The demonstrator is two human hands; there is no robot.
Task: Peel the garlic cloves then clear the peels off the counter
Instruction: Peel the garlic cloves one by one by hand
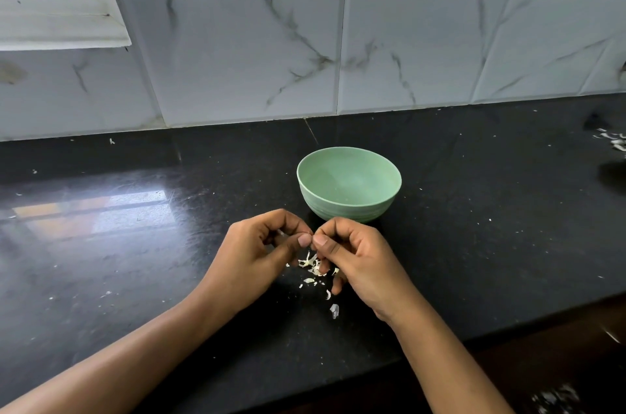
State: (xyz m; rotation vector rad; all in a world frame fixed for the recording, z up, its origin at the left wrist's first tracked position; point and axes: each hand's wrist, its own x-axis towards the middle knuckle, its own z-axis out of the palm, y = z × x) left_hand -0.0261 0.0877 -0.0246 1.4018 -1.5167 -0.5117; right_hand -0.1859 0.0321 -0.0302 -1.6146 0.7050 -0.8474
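Black polished stone makes up the table [135, 244], so every pale scrap on it is easy to see. The left hand [261, 251] and right hand [355, 254] meet just in front of a green bowl [349, 210]. The fingers [303, 240] of both hands are curled in, with thumb tips nearly touching, pinched on something small between them. By the task this should be a garlic clove, but it is almost wholly hidden by the fingertips and I cannot make out how much skin it has left.

The hands hang above the table rather than resting on it, directly over a loose scatter of peels [313, 266]. This looks deliberate, since skin pulled off falls into one heap that can be swept up in a single pass. The bowl is upright, close behind the hands and apart from them, probably so that a finished clove needs only a short reach to drop in. Its inside looks bare, though the near wall hides part of the bottom.

A second patch of peels [614, 139] lies at the far right edge, well apart from the work.

I judge the peeling to be under way and the clearing not yet begun. The grip, thumbs opposed, suits picking at thin dry skin.
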